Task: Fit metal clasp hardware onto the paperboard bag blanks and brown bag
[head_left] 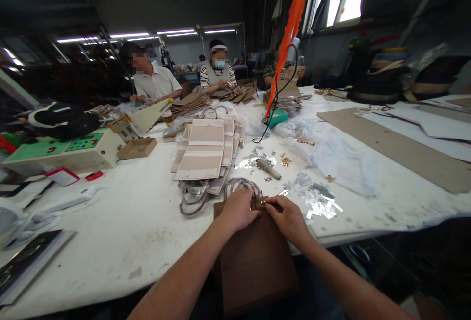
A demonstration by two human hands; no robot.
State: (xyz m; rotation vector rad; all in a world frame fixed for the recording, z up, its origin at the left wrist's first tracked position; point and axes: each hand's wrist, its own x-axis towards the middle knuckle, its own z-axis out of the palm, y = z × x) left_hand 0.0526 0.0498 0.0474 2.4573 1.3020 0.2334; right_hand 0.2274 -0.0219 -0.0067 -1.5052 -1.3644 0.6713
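Observation:
A brown bag panel (257,266) lies over the table's front edge, hanging toward me, with rope-like handles (241,182) at its far end. My left hand (241,208) is closed on the panel's far edge. Beside it, my right hand (287,214) pinches a small shiny metal piece (262,202) at the same edge. Just right of my hands lies a pile of flat silver metal plates (320,202). A tool with a wrapped grip (268,168) rests beyond my hands, near small gold-coloured fittings (285,160).
Stacked beige bag panels (202,146) with wrapped handles stand ahead. A green-topped machine (69,150) and a cardboard box (137,148) are on the left. Plastic bags (342,163) and a large cardboard sheet (397,148) lie right. An orange strip (290,35) hangs down. Several people sit across the table.

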